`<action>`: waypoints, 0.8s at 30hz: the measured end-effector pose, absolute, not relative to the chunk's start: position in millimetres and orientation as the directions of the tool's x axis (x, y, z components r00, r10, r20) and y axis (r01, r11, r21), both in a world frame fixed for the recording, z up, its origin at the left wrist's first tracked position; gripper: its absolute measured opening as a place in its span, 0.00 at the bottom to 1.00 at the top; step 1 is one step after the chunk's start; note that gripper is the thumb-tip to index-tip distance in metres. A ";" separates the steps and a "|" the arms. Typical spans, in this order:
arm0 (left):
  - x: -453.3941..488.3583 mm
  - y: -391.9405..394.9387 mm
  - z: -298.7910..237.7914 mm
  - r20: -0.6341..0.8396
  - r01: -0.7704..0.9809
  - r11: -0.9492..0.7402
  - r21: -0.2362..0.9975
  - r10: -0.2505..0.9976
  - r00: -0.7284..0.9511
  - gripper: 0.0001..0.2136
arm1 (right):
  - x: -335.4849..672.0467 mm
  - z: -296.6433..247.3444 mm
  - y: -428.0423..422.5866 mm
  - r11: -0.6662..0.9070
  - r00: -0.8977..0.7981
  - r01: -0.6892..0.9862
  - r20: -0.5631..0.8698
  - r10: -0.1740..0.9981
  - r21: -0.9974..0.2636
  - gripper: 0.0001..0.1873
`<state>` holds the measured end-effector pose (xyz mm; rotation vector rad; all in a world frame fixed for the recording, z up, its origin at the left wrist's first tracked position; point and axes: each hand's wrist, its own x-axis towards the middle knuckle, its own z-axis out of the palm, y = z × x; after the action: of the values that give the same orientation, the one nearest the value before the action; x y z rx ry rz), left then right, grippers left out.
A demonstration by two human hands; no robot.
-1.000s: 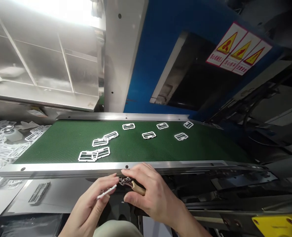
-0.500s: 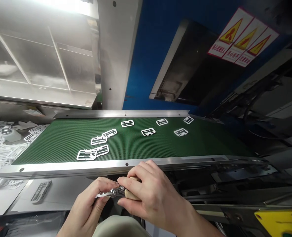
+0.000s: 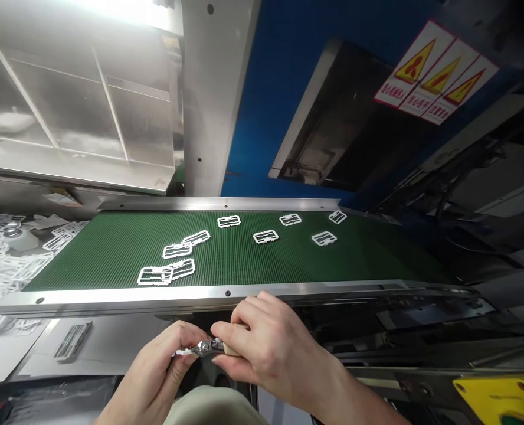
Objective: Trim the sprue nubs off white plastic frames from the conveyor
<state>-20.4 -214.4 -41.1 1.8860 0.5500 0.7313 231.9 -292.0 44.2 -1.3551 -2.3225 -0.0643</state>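
Just below the near rail of the conveyor, my left hand (image 3: 162, 366) pinches a small white plastic frame piece (image 3: 183, 352) by its end. My right hand (image 3: 266, 348) is closed around small metal pliers (image 3: 209, 346) with a tan handle, and the jaws meet the white piece between my two hands. Several more white plastic frames (image 3: 176, 251) lie spread over the green conveyor belt (image 3: 111, 254), beyond my hands and untouched.
A heap of white frames (image 3: 5, 260) lies at the left end of the belt. One dark frame (image 3: 72, 340) rests on the grey shelf at lower left. A blue machine housing (image 3: 279, 94) with warning labels (image 3: 434, 77) rises behind the belt. A yellow box (image 3: 501, 396) sits at lower right.
My hands have drawn closer together, bringing the pliers' jaws onto the white piece. My right fist has turned so less of the tan handle shows. The frames on the belt stay put.
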 end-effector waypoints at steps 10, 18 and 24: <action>-22.7 -220.9 -48.5 0.245 -0.127 -0.217 0.968 0.696 0.674 0.15 | 224.2 25.9 -290.0 0.416 -0.139 0.616 0.427 0.893 -0.669 0.23; -20.9 -229.7 -54.7 0.169 -0.253 -0.005 0.968 0.758 0.630 0.17 | 201.2 23.2 -293.7 0.239 -0.036 0.387 0.244 0.969 -0.890 0.08; -20.4 -232.0 -47.6 0.162 -0.250 -0.004 0.968 0.771 0.615 0.17 | 189.3 24.0 -289.2 0.434 -0.097 0.330 0.427 0.899 -0.838 0.10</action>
<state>-20.4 -232.0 -47.6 1.3468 0.4916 0.8571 189.3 -289.2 24.0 -1.0871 -1.6533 0.6888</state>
